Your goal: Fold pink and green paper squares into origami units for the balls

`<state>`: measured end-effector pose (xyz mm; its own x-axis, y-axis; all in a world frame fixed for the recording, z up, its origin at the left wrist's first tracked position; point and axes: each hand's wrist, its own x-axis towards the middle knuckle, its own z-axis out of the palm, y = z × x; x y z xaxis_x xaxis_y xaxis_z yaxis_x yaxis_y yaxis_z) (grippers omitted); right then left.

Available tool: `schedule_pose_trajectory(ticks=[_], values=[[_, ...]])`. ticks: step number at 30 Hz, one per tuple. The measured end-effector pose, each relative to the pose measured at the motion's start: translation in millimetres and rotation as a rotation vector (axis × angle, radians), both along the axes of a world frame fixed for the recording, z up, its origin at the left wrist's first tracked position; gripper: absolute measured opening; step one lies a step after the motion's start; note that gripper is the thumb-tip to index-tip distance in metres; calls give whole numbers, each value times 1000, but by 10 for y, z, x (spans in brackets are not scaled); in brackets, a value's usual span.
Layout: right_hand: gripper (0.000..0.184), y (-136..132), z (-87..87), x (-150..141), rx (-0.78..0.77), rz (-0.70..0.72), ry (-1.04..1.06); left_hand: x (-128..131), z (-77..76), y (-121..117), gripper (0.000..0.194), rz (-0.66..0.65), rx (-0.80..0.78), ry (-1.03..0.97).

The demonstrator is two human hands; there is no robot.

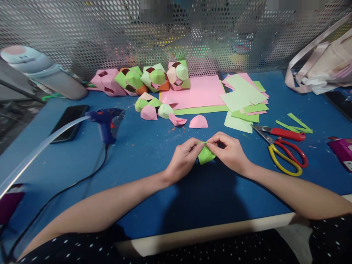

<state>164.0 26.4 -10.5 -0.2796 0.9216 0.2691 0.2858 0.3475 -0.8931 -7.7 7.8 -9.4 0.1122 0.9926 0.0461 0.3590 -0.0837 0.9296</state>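
Note:
Between my two hands is a small piece of folded green paper (pixel 206 157), held just above the blue table. My left hand (pixel 184 158) pinches its upper left edge with thumb and fingers. At the upper right edge, my right hand (pixel 230 152) pinches the same paper, its fingers curled. Beyond my hands lie a folded pink paper piece (pixel 198 121) and a flatter pink piece (pixel 178 120). A small heap of pink and green folded pieces (pixel 150 106) sits farther left.
Scissors (pixel 284 156) and a red-handled cutter (pixel 287 134) lie right, near green paper strips (pixel 298 126). Left are a glue gun (pixel 106 124) with cord, a phone (pixel 70 123) and a bottle (pixel 45 71). Paper models (pixel 130 80) and paper sheets (pixel 196 90) line the mesh panel (pixel 203 40).

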Motion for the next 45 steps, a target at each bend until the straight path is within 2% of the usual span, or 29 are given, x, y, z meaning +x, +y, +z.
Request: schedule_pose_trajectory(ticks=[8, 17, 25, 37, 45], values=[[13, 58, -5, 55, -56, 29, -32, -48, 19, 42, 23, 70, 43, -23], [14, 81, -75, 49, 72, -10, -65, -33, -47, 63, 21, 31, -5, -144], [13, 64, -111, 61, 202, 22, -84, -41, -59, 70, 22, -10, 42, -45], [14, 81, -108, 78, 246, 24, -98, -85, -27, 62, 32, -45, 23, -31], [15, 108, -106, 95, 291, 61, -119, -91, -40, 83, 29, -26, 49, 25]])
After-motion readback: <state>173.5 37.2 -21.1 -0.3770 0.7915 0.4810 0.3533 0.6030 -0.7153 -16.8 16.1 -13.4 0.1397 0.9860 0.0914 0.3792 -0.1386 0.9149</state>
